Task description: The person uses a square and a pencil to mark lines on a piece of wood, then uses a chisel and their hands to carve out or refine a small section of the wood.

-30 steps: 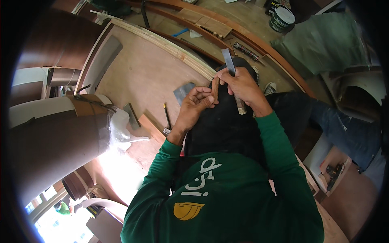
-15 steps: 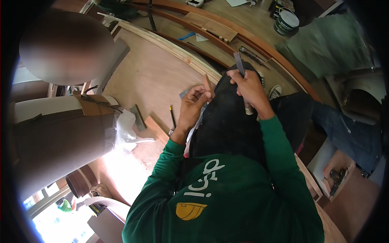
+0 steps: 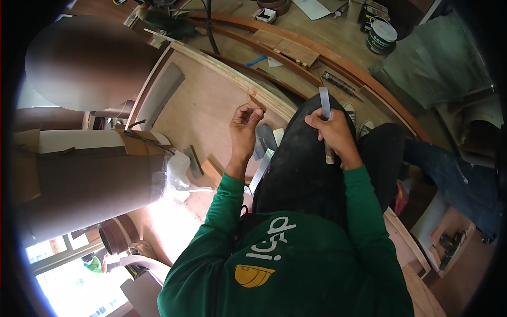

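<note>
A small flat piece of wood [image 3: 257, 103] is pinched in the fingertips of my left hand [image 3: 244, 129], above the plywood panel [image 3: 203, 105]. Resting over my dark-trousered thigh, my right hand [image 3: 334, 131] grips a chisel [image 3: 325, 100]. Its flat metal blade points away from me, and the butt of its handle shows below the palm. Between my left forearm and my thigh lie a grey block [image 3: 261, 142] and a metal strip [image 3: 261, 172], perhaps a ruler. The chisel and the wood piece are apart.
Long curved wooden strips [image 3: 364, 79] run beyond my knees, with a cartridge tube [image 3: 338, 81] beside them. A lidded bucket [image 3: 381, 36] stands far right. A large wrapped roll [image 3: 90, 169] lies left. Wood offcuts [image 3: 212, 171] rest on the panel. A tool box [image 3: 451, 240] sits right.
My left hand has moved left, away from my thigh, with the wood piece. The chisel has turned more upright, its bright flat face showing. The whole view has shifted slightly.
</note>
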Motion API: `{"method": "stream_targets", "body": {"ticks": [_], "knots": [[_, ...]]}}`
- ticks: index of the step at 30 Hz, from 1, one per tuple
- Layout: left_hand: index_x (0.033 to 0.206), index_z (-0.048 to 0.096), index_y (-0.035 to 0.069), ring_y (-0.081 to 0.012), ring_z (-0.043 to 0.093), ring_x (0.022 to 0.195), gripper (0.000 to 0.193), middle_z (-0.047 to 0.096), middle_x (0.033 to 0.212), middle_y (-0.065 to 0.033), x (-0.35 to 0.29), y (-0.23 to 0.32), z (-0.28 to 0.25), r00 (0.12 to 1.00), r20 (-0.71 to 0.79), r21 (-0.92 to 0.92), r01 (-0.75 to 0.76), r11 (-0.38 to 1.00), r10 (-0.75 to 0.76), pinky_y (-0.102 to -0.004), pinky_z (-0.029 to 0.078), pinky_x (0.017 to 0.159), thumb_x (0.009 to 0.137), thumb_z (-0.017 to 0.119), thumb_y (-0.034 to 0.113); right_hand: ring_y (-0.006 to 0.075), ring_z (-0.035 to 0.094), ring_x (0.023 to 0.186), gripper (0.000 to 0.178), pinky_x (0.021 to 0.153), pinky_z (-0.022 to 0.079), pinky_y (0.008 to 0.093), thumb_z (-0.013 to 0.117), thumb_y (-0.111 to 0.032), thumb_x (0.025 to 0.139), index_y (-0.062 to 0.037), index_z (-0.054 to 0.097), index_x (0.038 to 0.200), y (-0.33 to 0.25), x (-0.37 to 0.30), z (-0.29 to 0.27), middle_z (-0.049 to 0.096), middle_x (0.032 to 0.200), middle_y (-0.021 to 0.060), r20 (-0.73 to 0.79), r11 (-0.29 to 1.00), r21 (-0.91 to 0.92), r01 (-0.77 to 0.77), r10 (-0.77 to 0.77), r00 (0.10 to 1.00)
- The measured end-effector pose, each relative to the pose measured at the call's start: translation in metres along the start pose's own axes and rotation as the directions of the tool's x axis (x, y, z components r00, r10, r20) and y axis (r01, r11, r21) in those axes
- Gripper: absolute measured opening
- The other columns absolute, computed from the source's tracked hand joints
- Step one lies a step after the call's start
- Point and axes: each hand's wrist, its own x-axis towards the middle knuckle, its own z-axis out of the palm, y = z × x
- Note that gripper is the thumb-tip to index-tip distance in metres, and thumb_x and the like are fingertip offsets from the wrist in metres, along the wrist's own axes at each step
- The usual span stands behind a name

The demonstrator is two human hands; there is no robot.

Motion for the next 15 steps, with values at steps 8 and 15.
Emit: {"method": "stream_targets", "body": {"ticks": [8,15], "knots": [[0.124,0.067,0.0,-0.0146,0.071,0.102,0.025,0.075,0.111,-0.0077,0.0,-0.006,-0.002,0.996,-0.019,0.03,0.092,0.995,-0.092,-0.0297,0.058,0.093,0.105,0.074,0.013,0.0083,0.055,0.055,0.026,0.052,0.048,0.0256,0.071,-0.017,0.104,0.0057,0.076,0.115,-0.005,-0.006,-0.009,0.075,0.093,0.0102,0.029,0.995,0.102,-0.015,0.012,1.0],[0.125,0.065,-0.004,-0.0141,0.071,0.099,0.029,0.075,0.11,-0.0095,0.003,-0.023,-0.003,0.981,-0.027,0.033,0.193,0.981,-0.192,-0.0273,0.059,0.089,0.104,0.074,0.014,0.0097,0.056,0.054,0.03,0.05,0.047,0.0261,0.062,-0.006,0.103,0.0078,0.072,0.128,-0.006,-0.005,-0.007,0.079,0.107,0.0173,0.017,0.99,0.142,-0.02,0.018,1.0]]}}
